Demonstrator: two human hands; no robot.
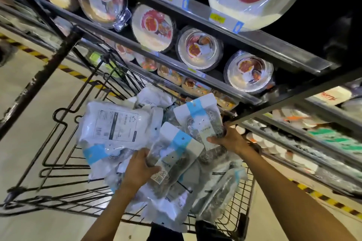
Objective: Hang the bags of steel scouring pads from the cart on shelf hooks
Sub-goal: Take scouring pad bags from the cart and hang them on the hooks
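Gripping one bag of steel scouring pads point(176, 154) with the left hand point(139, 168), thumb across the front and fingers curled behind, just above the heap in the cart point(78, 201). Pinching a second bag point(199, 121) with the right hand point(229, 140) by its lower part, thumb on the front. Held a little farther and to the right of the first, white header with a blue stripe tilted toward the shelves. Both over the near right part of the cart, close beside each other; touching or not, cannot tell.

Under and around them in the wire basket: more bags point(221, 191) of the same kind, clear film with grey coils inside. Also a big white pack point(115, 125) with a printed label, lying on the left of the heap.

To the far right, on dark shelving point(274, 51): rows of clear lidded bowls point(199, 47) with red picture labels, and yellow price tags point(217, 18) along the shelf edge. On the pale floor point(29, 94) to the left, a strip of yellow-and-black tape point(74, 73).
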